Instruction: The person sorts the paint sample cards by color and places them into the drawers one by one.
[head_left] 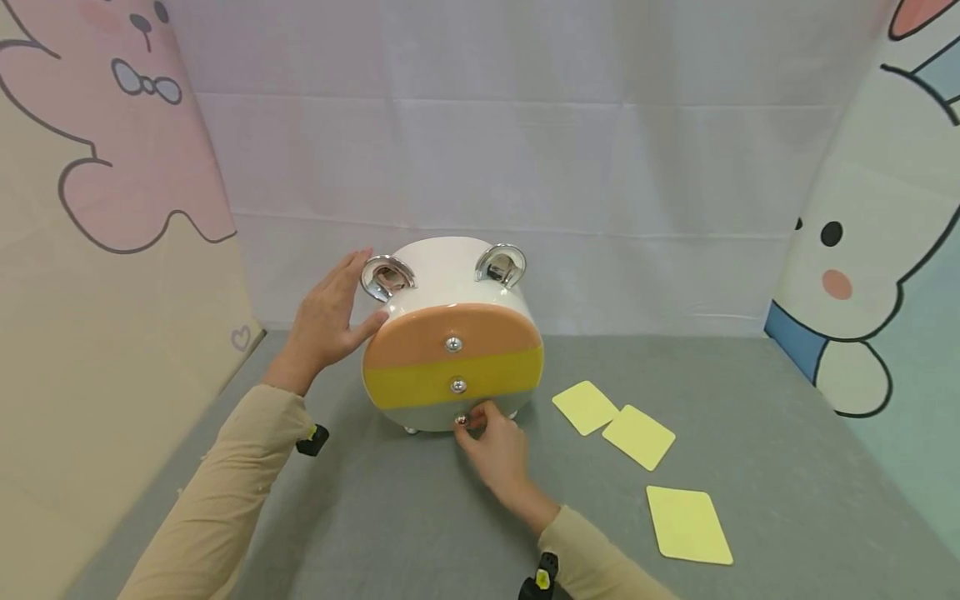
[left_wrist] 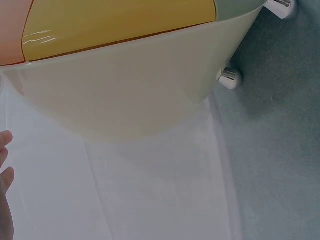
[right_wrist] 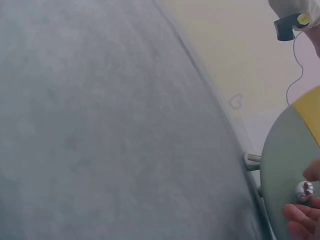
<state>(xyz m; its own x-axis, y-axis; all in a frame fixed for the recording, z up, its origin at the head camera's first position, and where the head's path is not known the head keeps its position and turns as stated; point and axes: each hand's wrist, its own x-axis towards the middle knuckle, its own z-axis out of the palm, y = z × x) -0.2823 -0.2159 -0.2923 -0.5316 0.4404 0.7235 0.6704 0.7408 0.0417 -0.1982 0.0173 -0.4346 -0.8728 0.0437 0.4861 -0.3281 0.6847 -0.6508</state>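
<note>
A small rounded drawer chest (head_left: pixel 442 275) stands on the grey table. Its body is white, and its front is banded orange, yellow and grey-green, each drawer with a silver knob. Two chrome ring-shaped ears (head_left: pixel 501 265) top it. My left hand (head_left: pixel 330 312) rests against its upper left side, fingers straight, thumb at the front edge. At the bottom, my right hand (head_left: pixel 497 450) pinches the lowest drawer's knob (right_wrist: pixel 304 191) between thumb and fingers. The grey-green drawer front (right_wrist: pixel 282 165) sits flush in the chest. In the left wrist view, only some fingertips (left_wrist: pixel 6 140) show at the left edge.
Three yellow cards lie to the right of the chest: two touching cards (head_left: pixel 585 407) (head_left: pixel 639 437) and a nearer card (head_left: pixel 688 525). A white curtain (head_left: pixel 637 208) hangs behind the table (head_left: pixel 787 433), with cartoon-printed cloth at both sides.
</note>
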